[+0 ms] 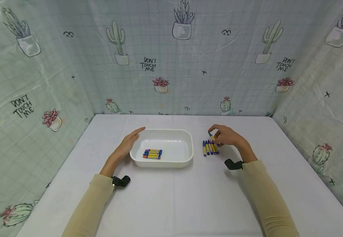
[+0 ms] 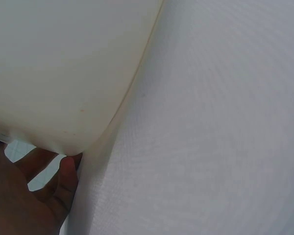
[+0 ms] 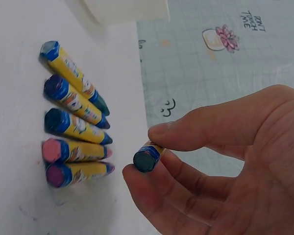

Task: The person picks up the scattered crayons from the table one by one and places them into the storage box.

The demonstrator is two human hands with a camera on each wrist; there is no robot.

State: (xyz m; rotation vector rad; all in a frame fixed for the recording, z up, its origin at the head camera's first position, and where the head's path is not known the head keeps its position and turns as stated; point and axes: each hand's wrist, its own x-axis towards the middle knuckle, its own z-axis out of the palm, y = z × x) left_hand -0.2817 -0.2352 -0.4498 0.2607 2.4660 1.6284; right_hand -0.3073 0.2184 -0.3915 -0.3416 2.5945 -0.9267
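My left hand (image 1: 128,143) rests against the left side of a white plastic tray (image 1: 162,164), fingers stretched along its outer wall; the left wrist view shows the fingertips touching the tray near a corner. Several crayons (image 1: 152,154) in yellow wrappers lie side by side inside, toward the tray's front left. To the right of the tray, my right hand (image 1: 225,135) pinches one crayon (image 3: 146,159) with a dark green end between thumb and fingers. It is raised just above a row of several crayons (image 3: 78,126) on the table, pink, purple and dark ones among them.
A white cloth (image 1: 171,197) covers the table. Behind and at both sides hangs a pale green sheet (image 1: 171,82) printed with cacti. A dark wrist camera (image 1: 233,164) sits on the right wrist and another dark camera (image 1: 121,181) on the left.
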